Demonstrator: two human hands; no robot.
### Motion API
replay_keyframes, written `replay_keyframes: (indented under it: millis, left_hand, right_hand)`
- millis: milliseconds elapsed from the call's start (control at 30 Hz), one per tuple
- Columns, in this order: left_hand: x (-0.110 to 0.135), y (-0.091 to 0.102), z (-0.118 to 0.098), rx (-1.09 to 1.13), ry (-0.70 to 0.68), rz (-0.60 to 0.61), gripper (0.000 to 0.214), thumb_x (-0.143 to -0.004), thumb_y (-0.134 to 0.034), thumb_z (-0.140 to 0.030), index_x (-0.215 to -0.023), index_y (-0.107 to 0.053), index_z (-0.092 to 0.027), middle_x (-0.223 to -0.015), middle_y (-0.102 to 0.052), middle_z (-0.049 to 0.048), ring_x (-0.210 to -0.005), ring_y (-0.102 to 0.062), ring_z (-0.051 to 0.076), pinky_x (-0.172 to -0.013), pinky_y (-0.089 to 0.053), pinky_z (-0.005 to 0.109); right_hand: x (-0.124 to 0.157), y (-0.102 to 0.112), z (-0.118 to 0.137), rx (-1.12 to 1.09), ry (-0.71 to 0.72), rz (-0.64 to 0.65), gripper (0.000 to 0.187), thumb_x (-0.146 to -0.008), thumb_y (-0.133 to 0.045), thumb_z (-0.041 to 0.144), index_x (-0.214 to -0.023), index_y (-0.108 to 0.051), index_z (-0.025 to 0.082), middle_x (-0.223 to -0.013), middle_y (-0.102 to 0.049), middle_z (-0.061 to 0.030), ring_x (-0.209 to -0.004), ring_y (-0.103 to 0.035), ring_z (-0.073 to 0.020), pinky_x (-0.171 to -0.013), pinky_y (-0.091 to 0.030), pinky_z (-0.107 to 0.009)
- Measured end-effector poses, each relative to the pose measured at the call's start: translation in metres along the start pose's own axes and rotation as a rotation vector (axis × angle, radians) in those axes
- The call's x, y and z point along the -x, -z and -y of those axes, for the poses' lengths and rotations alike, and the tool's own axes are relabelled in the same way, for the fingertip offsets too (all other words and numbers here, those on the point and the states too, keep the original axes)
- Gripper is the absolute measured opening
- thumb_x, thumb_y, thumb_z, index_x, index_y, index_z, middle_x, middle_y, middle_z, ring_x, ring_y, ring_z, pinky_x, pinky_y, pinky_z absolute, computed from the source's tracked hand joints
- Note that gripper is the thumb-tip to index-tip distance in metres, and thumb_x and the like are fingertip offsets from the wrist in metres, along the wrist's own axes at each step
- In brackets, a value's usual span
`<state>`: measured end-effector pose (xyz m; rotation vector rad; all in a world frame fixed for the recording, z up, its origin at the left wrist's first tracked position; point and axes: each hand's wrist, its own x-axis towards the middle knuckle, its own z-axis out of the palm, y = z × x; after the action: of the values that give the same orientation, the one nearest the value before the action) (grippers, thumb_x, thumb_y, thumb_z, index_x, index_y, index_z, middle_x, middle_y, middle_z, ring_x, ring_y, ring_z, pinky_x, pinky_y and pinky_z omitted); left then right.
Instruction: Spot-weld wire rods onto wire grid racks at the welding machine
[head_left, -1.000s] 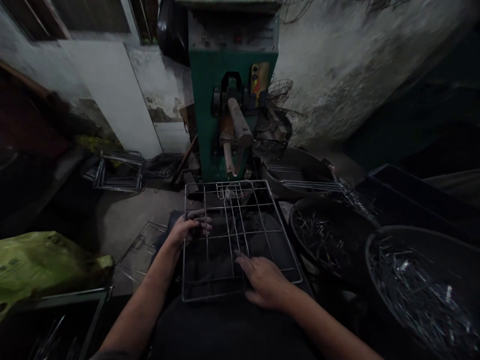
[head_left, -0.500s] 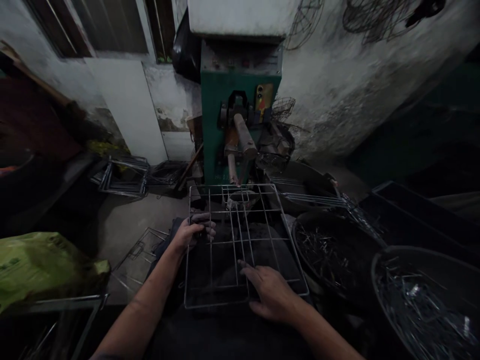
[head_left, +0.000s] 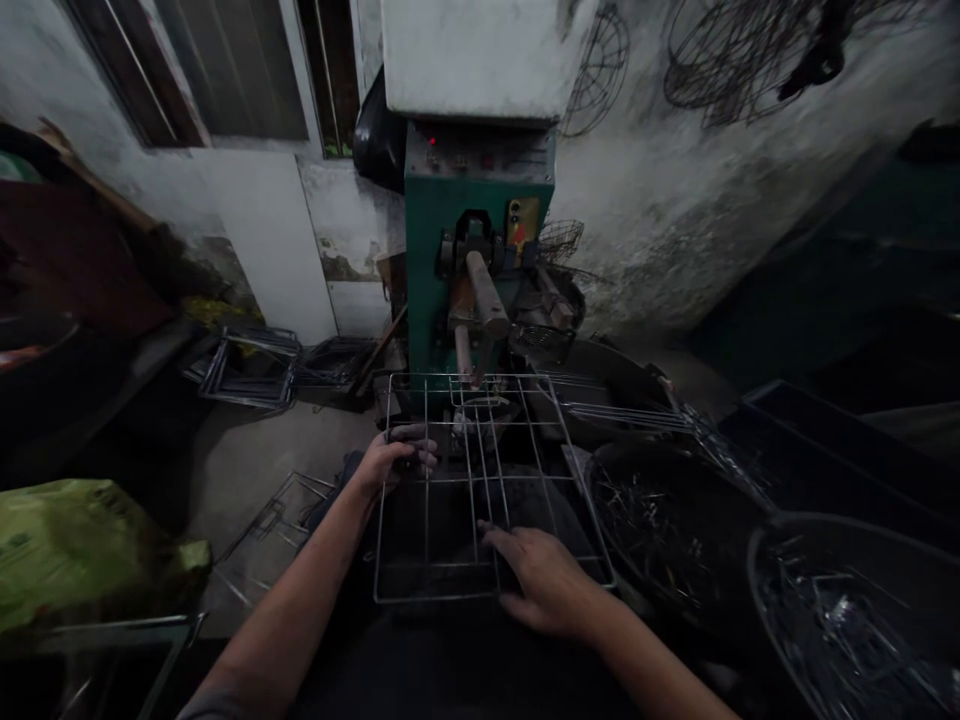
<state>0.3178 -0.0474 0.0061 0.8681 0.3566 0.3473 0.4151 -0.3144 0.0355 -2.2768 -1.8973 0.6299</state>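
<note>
A square wire grid rack (head_left: 555, 440) lies flat over my lap, its far edge close under the arms of a green welding machine (head_left: 478, 260). My left hand (head_left: 396, 462) grips the rack's left side, fingers curled over the wire. My right hand (head_left: 541, 578) rests on the near right part of the rack, fingers pressed against its wires and thumb under the near edge.
Dark tubs of short metal wire pieces (head_left: 664, 505) (head_left: 855, 610) stand at the right. Finished wire frames (head_left: 251, 362) lie on the floor at the left. A green sack (head_left: 82, 545) sits at the near left. Wire baskets (head_left: 739, 45) hang on the wall.
The view has tilted up and the rack has shifted slightly toward the machine. Both hands keep the same hold on it.
</note>
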Motion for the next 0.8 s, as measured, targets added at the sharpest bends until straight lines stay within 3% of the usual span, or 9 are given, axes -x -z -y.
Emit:
replay_keyframes:
  millis: [133, 333, 800]
  left_hand:
    - [-0.002, 0.003, 0.002, -0.004, 0.010, 0.006, 0.050, -0.057, -0.067, -0.013, -0.105, -0.055, -0.009, -0.088, -0.069, 0.0157, -0.067, -0.066, 0.025, -0.059, -0.052, 0.037]
    - [-0.001, 0.001, 0.004, 0.011, 0.019, -0.013, 0.049, -0.057, -0.068, -0.013, -0.104, -0.056, -0.008, -0.086, -0.069, 0.0149, -0.066, -0.066, 0.025, -0.057, -0.051, 0.035]
    - [-0.018, 0.004, 0.002, 0.050, 0.006, 0.000, 0.048, -0.059, -0.063, -0.009, -0.107, -0.056, -0.010, -0.088, -0.069, 0.0143, -0.070, -0.066, 0.024, -0.060, -0.052, 0.035]
  right_hand:
    - [0.000, -0.001, -0.002, -0.004, -0.001, 0.014, 0.068, -0.069, -0.058, 0.027, -0.134, -0.042, 0.010, -0.111, -0.060, -0.0141, -0.097, -0.055, -0.0266, -0.088, -0.042, -0.039]
    - [0.003, -0.005, -0.004, -0.010, -0.016, 0.006, 0.064, -0.070, -0.059, 0.026, -0.131, -0.045, 0.013, -0.116, -0.058, -0.0138, -0.098, -0.054, -0.0261, -0.089, -0.041, -0.038]
    - [-0.011, 0.016, -0.012, 0.004, -0.029, 0.042, 0.066, -0.071, -0.057, 0.027, -0.134, -0.042, 0.013, -0.117, -0.057, -0.0137, -0.101, -0.053, -0.0265, -0.089, -0.042, -0.038]
